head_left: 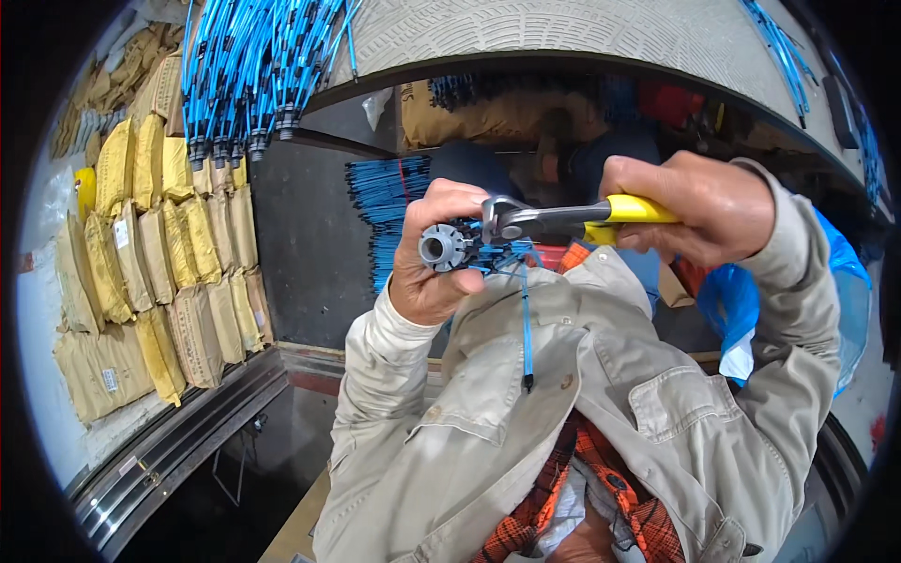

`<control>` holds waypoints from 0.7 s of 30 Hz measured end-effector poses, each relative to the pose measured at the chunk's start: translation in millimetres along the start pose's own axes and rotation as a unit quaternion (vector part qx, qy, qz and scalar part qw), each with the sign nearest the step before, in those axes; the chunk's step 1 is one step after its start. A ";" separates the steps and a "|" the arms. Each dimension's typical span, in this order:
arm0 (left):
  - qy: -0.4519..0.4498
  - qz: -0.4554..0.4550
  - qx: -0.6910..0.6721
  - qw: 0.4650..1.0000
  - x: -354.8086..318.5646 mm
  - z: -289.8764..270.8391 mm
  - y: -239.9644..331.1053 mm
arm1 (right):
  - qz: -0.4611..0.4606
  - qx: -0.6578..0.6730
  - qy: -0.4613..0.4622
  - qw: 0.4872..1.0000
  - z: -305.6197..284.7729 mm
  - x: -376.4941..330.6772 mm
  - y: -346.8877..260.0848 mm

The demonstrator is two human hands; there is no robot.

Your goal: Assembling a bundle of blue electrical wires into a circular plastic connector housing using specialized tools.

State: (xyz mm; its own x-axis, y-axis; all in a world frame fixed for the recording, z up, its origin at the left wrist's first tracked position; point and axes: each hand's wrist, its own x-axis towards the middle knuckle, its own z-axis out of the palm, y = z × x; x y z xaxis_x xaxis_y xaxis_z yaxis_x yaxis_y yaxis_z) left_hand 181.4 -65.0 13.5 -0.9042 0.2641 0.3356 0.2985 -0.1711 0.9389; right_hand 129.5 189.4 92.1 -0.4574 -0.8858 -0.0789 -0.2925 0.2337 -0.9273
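My left hand is closed around a dark grey round connector with a hollow ring-shaped end and notched sides. Thin blue cables are attached to it, and one dangles down in front of my jacket with a black tip. From the right, my right hand grips a pair of pliers with yellow and black handles. The metal jaws lie against the connector's side, beside my left fingertips. Exactly what lies between the jaws is hidden.
A thick bunch of blue cables with dark ends hangs over the edge of the patterned grey tabletop. Below it lies a stack of bundled blue cables. Rows of yellow and brown packages fill the left side. A blue plastic bag hangs by my right arm.
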 end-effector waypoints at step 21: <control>0.140 0.029 0.069 0.987 26.8 -37.4 -14.4 | 0.205 -0.574 0.288 0.739 -50.2 -2.5 65.3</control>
State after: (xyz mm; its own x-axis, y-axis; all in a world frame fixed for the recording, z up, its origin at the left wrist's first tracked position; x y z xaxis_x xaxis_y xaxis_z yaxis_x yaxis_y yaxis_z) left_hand 141.4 -90.9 6.1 -0.9276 -0.0175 0.3732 0.3736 -0.0430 0.9266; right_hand 69.3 227.0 50.2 -0.8896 -0.4065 0.2083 -0.3988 0.9136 0.0795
